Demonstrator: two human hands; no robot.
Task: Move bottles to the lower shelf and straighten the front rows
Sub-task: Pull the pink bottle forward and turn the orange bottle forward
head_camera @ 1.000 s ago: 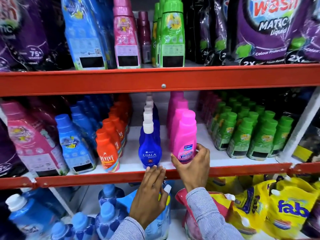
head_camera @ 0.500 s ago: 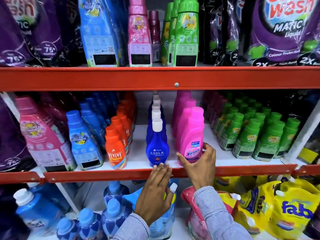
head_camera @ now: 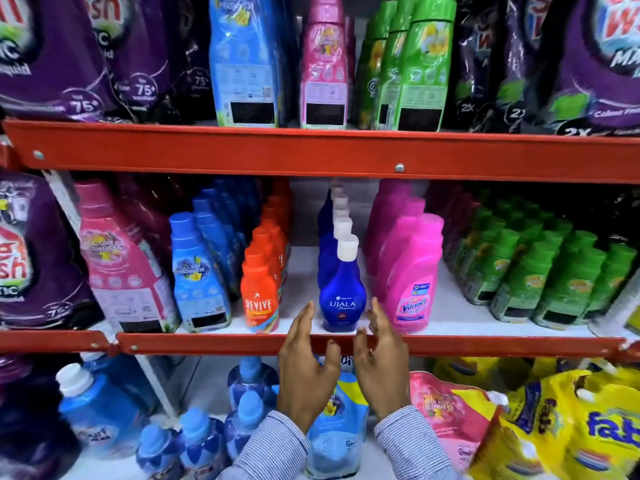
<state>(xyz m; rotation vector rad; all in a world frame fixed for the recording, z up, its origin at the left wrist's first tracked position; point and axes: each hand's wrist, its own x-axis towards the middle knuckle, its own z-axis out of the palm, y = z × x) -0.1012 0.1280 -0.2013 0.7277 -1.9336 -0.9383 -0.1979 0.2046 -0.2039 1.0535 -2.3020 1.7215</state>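
A dark blue Ujala bottle (head_camera: 342, 299) with a white cap stands at the front of its row on the middle shelf (head_camera: 450, 344). My left hand (head_camera: 306, 368) is just left of its base, my right hand (head_camera: 381, 362) just right of it. Both hands have their fingers apart, point upward and hold nothing. A pink Vanish bottle (head_camera: 414, 289) stands to the right of my right hand, apart from it. An orange Revive bottle (head_camera: 259, 296) fronts the row on the left.
Light blue bottles (head_camera: 197, 282) and a large pink bottle (head_camera: 121, 268) stand further left, green bottles (head_camera: 540, 271) to the right. The upper shelf (head_camera: 311, 150) carries tall bottles and purple pouches. Below are blue bottles (head_camera: 242, 410) and yellow pouches (head_camera: 571, 427).
My right hand has let go of the pink Vanish bottle and moved left. Both hands now flank the blue Ujala bottle. The view has shifted closer.
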